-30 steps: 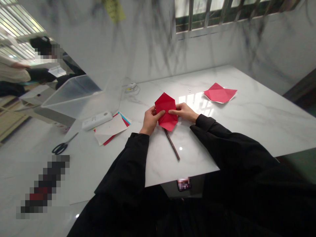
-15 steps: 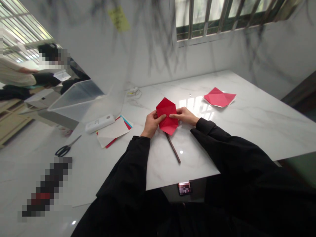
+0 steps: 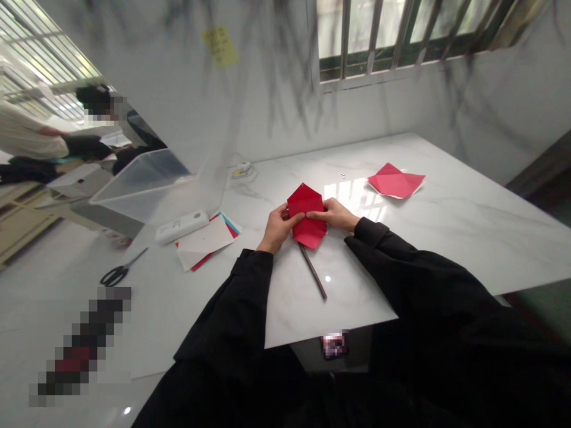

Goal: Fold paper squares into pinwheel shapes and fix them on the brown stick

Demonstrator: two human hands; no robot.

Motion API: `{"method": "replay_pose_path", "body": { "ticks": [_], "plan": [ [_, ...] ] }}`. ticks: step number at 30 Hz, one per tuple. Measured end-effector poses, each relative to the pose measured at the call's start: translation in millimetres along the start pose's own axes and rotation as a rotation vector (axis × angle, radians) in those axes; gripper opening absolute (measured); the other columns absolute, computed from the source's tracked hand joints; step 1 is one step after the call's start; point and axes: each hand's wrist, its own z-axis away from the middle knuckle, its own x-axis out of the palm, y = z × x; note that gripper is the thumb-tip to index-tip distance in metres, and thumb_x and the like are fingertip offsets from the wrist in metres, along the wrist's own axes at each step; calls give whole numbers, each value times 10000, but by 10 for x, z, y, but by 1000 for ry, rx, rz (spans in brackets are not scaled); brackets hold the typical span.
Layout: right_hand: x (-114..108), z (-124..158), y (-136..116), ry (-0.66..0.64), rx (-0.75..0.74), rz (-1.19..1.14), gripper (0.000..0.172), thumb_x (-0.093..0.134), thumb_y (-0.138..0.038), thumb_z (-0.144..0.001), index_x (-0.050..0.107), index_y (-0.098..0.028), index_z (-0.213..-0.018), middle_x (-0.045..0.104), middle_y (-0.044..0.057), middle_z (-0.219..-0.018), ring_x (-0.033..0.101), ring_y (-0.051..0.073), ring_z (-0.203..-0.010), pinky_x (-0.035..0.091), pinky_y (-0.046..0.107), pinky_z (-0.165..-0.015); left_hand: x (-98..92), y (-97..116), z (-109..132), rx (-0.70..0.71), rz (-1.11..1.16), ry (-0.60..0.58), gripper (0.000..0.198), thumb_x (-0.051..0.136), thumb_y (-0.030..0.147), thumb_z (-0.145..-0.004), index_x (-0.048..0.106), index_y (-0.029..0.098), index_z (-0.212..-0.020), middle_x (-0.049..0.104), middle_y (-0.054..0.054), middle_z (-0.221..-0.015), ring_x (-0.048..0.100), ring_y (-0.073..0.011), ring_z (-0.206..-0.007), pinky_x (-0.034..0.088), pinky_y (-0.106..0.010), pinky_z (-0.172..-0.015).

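Note:
A folded red paper (image 3: 307,209) with a pointed top is held upright just above the white marble table (image 3: 446,220). My left hand (image 3: 279,226) pinches its left edge, thumb laid across the front. My right hand (image 3: 336,214) pinches the right edge at the same height. A thin dark stick (image 3: 313,272) lies on the table right below the paper, running toward me.
A second red folded sheet (image 3: 395,181) lies far right. A stack of coloured papers (image 3: 203,241), a white oblong device (image 3: 182,226) and scissors (image 3: 119,271) lie to the left. A clear plastic bin (image 3: 140,184) stands behind them. Other people are at the far left.
Both hands have drawn closer together on the red paper, which looks narrower between them. The camera has tilted slightly, shifting the scene downward.

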Motion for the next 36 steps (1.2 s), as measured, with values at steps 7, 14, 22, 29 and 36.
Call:
{"method": "replay_pose_path", "body": {
  "ticks": [7, 14, 22, 29, 36],
  "plan": [
    [-15, -72, 91, 266, 17, -266, 455, 885, -519, -708, 762, -122, -894, 781, 91, -883, 703, 188, -750, 574, 280, -658, -166, 121, -30, -9, -57, 19, 431, 657, 310, -832, 635, 230, -1255, 725, -64, -1160, 704, -121, -784, 577, -256, -724],
    [16, -98, 66, 349, 34, -479, 415, 920, -445, -693, 744, -132, -900, 791, 112, -970, 743, 213, -865, 624, 320, -795, -151, 189, 60, 300, -645, -193, 326, 704, 191, -775, 780, 228, -1090, 583, -99, -1359, 699, -162, -956, 599, -263, -758],
    [15, -72, 58, 248, -12, -331, 419, 887, -459, -727, 764, -132, -958, 788, 113, -1028, 734, 239, -948, 600, 355, -870, -23, 194, 76, 291, -472, -8, 258, 841, 428, -757, 800, 200, -870, 621, -104, -1272, 672, -200, -985, 605, -282, -749],
    [81, -40, 46, 161, -23, -175, 444, 854, -495, -752, 781, -115, -972, 782, 101, -945, 697, 198, -813, 556, 306, -742, 96, 161, 111, 247, -354, 28, 391, 839, 402, -766, 747, 211, -1094, 650, -105, -1238, 676, -244, -1063, 608, -320, -823],
    [98, -13, 18, 97, -5, -92, 465, 849, -529, -748, 780, -118, -953, 766, 82, -871, 627, 152, -684, 476, 262, -610, 51, 120, 82, 103, -108, 67, 1254, 940, 391, -650, 183, 300, -1646, 737, -92, -1108, 746, -220, -847, 614, -369, -828]
  ]
}}
